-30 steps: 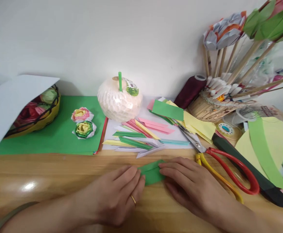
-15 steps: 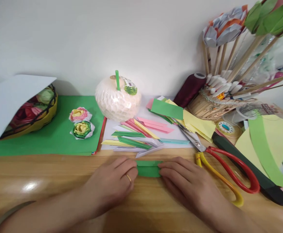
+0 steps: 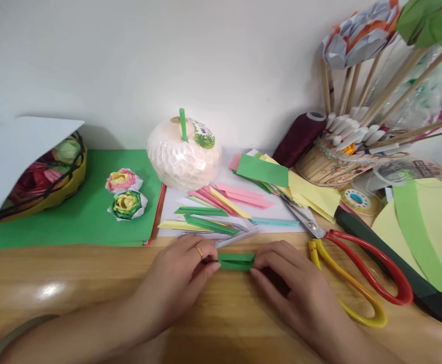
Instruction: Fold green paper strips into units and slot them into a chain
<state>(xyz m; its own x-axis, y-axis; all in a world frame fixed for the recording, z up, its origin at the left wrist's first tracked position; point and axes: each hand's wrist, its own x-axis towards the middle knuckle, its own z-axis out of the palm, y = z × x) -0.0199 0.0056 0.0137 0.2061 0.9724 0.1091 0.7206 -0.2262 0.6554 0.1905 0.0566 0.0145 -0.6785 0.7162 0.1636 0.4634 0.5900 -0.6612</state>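
Note:
A small green paper strip (image 3: 236, 261) lies on the wooden table between my hands, with its long edges folded in toward the middle. My left hand (image 3: 185, 273), with a ring on one finger, pinches the strip's left end. At the right end, my right hand (image 3: 287, 275) grips it between thumb and fingertips. Just beyond is a pile of folded paper strips (image 3: 209, 225) in green, yellow, pink and white on a white sheet. Scissors (image 3: 319, 231) with one red and one yellow handle lie to the right of my right hand.
A coconut (image 3: 183, 156) with a green straw stands at the back. Two paper flowers (image 3: 126, 205) sit on green paper (image 3: 73, 227), near a yellow basket (image 3: 69, 182). At right are a dark-handled tool (image 3: 388, 263), a thread spool (image 3: 300, 139) and a basket of sticks (image 3: 319, 169).
The near edge of the green strip has been folded up, so the strip looks narrower. My thumbs now press at its near side. The view has shifted slightly.

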